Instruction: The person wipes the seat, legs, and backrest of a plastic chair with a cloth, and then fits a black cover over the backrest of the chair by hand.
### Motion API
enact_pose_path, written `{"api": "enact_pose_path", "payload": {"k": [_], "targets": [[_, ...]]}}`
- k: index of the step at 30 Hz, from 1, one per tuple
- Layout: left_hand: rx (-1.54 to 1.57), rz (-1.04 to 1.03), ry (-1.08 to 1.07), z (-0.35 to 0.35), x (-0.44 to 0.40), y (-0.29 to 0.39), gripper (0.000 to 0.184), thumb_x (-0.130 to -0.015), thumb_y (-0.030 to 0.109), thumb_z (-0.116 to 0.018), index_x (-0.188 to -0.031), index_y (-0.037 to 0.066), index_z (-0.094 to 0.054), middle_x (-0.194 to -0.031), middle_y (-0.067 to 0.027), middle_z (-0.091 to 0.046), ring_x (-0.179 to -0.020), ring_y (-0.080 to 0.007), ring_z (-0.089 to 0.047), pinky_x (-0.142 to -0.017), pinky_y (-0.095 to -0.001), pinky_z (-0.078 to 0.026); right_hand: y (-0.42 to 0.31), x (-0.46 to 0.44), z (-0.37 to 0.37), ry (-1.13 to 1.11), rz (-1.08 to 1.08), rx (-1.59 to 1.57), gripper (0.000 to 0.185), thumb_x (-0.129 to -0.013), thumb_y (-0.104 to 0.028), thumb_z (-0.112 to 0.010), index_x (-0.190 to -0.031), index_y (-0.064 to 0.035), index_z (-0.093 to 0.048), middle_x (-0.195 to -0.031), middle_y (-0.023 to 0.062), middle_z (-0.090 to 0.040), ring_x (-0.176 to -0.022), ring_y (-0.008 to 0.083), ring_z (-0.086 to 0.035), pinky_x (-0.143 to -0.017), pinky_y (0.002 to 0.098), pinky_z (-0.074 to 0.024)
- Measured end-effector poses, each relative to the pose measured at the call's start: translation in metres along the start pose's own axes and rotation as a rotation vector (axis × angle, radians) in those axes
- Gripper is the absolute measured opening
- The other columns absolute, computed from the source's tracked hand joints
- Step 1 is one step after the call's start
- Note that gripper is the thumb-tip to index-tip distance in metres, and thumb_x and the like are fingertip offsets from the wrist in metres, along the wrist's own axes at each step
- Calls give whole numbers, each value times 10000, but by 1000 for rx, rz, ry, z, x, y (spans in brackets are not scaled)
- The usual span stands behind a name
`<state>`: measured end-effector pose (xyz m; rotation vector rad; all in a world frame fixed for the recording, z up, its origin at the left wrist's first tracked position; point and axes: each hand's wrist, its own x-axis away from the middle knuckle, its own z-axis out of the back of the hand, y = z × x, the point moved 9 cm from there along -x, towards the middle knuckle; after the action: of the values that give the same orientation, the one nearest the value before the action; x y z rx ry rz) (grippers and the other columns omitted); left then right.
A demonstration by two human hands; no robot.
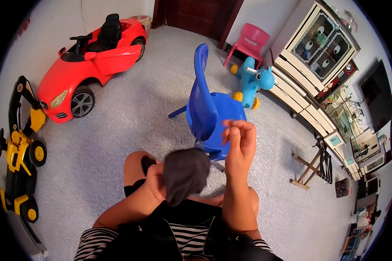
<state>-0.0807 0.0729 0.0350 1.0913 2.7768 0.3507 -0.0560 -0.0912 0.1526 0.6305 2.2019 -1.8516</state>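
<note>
My left hand (pixel 155 182) is wrapped round the left edge of a dark grey, bunched piece of soft cloth (pixel 186 175), held above my lap. The cloth's exact kind does not show. A small black shape (pixel 148 164) pokes out just beyond that hand, against my leg. My right hand (pixel 241 150) is raised to the right, apart from the cloth, in front of a blue plastic chair (pixel 222 111). Its fingers are curled in toward the thumb and slightly blurred; anything between them is too small to make out.
A red toy car (pixel 91 65) with its door open stands at left, beside a yellow-black toy digger (pixel 19 152). A blue ride-on toy (pixel 250 82) and pink chair (pixel 250 41) are beyond the blue chair. A folding stool (pixel 313 165) stands right, near white cabinets (pixel 307 108).
</note>
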Motion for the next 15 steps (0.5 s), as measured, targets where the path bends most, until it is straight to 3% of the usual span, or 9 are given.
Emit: {"api": "enact_pose_path", "payload": {"k": [2, 3, 7, 8, 9, 10, 12, 13, 15], "targets": [[13, -298, -153, -32, -5, 41, 563, -1008, 350, -507, -1437, -14, -500, -1369, -175, -615, -1237, -357, -610, -1094, -496, -484, -17, -16, 9, 133, 289, 406, 315, -1094, -256, -534, -1287, -7, -549, -1303, 167, -653, -1067, 193, -641, -934, 334, -516], [149, -241, -324, -35, -6, 50, 527, -1021, 350, -523, -1432, 20, -509, -1315, -174, -622, -1204, -330, -615, -1087, -475, -489, -6, -25, 8, 75, 300, 391, 492, -1107, -391, -462, -1416, -9, -500, -1340, 173, -633, -1164, 243, -621, -1032, 409, -493], [43, -375, -117, -56, -30, 78, 391, -1039, 288, -562, -1308, 11, -621, -1302, -167, -651, -1174, -320, -645, -1043, -428, -513, 36, -38, -28, -173, 213, 161, 695, -1097, -540, -358, -1536, -4, -415, -1544, 181, -478, -1379, 311, -510, -1189, 409, -341], [-66, -300, -132, -62, -38, 74, 320, -1022, 226, -615, -1239, -1, -674, -1304, -167, -660, -1165, -316, -657, -1025, -403, -524, 48, -35, -28, -140, 164, 257, 662, -1090, -487, -411, -1548, -9, -394, -1478, 162, -524, -1324, 275, -543, -1144, 382, -388], [-753, -643, 39, -77, -33, 86, 185, -928, 47, -718, -1086, -49, -719, -1323, -183, -665, -1171, -282, -669, -1004, -354, -531, 59, -33, -28, -113, 112, 353, 641, -1084, -434, -464, -1560, -14, -374, -1412, 143, -570, -1268, 239, -576, -1099, 354, -436], [-1174, -852, -4, -96, -34, 90, 171, -825, -81, -781, -981, -76, -709, -1253, -174, -682, -1124, -246, -669, -968, -328, -530, 71, -30, -28, -91, 58, 447, 635, -1077, -380, -517, -1572, -19, -353, -1346, 123, -617, -1213, 203, -609, -1055, 327, -484], [-1466, -964, 10, -112, -44, 80, 245, -829, -35, -813, -1015, -47, -655, -1131, -138, -675, -1041, -203, -656, -913, -319, -526, 88, -26, -29, -88, 53, 203, 636, -1041, -324, -593, -1556, -16, -381, -1525, 163, -474, -1370, 259, -502, -1124, 361, -430], [-1102, -1048, 62, -118, -47, 74, 407, -806, 12, -860, -1105, -6, -586, -1027, -102, -632, -956, -181, -631, -861, -317, -514, 93, -26, -30, -48, 99, 112, 623, -1029, -286, -617, -1545, -21, -394, -1555, 165, -459, -1386, 269, -504, -1127, 364, -433], [-1370, -1003, 216, -104, -65, 73, 502, -861, 23, -825, -1236, 2, -491, -1077, -113, -631, -984, -187, -634, -908, -312, -511, 100, -24, -31, 0, 155, 19, 604, -1003, -211, -665, -1525, -31, -420, -1615, 168, -430, -1418, 288, -508, -1133, 371, -440]]}}
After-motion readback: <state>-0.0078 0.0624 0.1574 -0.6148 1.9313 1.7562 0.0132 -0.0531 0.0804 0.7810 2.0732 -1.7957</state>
